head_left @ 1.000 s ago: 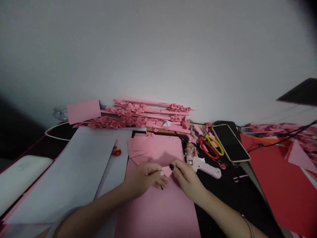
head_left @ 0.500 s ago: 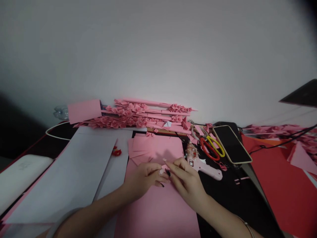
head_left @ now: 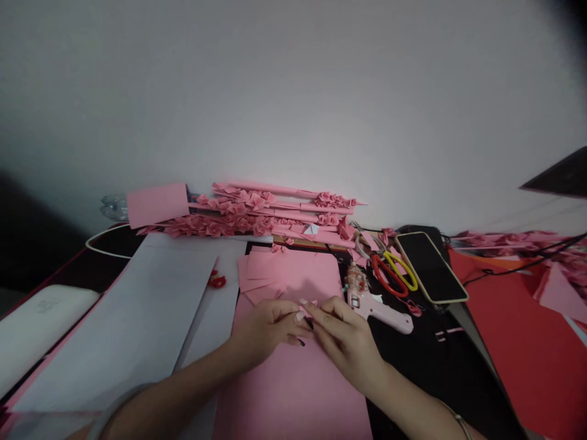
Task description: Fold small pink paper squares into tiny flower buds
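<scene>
Between my fingertips is a small piece of pink paper (head_left: 308, 307), mostly covered by the fingers, so its exact shape is hidden. My left hand (head_left: 266, 330) pinches it from the left, thumb and forefinger together. From the right, my right hand (head_left: 342, 333) closes its fingertips on the same piece. Both hands hover over a large pink paper sheet (head_left: 293, 391). Just beyond them lie fanned smaller pink paper pieces (head_left: 261, 269). A pink glue gun (head_left: 385, 313) rests right of my right hand.
Pink paper flowers (head_left: 233, 223) are piled along the wall. Scissors with red and yellow handles (head_left: 398, 274) and a phone (head_left: 431, 267) lie at right, beside red paper (head_left: 518, 342). White sheets (head_left: 123, 324) and a white power bank-like box (head_left: 46, 330) are at left.
My right fingertips have shifted slightly, and the forefinger now presses down closer against the small paper piece. My left hand stays nearly still.
</scene>
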